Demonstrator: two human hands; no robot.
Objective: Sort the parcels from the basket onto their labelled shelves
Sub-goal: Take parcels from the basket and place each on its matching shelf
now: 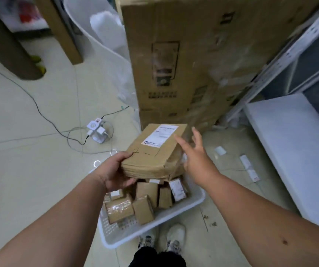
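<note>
Tiled floor [39, 105] under the white basket [183, 207]; above it my left hand [114, 174] grips the flat labelled parcel [154, 151], right hand [197, 157] spread beside it, seemingly untouching. One-handed, it could tip back in.

Parcels [147, 197] lie in the basket [177, 214] on the floor, a tall carton [183, 54] behind it, shelving [297, 120] right.

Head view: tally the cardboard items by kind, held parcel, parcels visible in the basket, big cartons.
Held parcel, gripped by the left hand: 1
Small parcels visible in the white basket: about 7, some hidden under the held one
Large upright carton: 1
Total: about 9
The right hand is open beside the held parcel.
</note>
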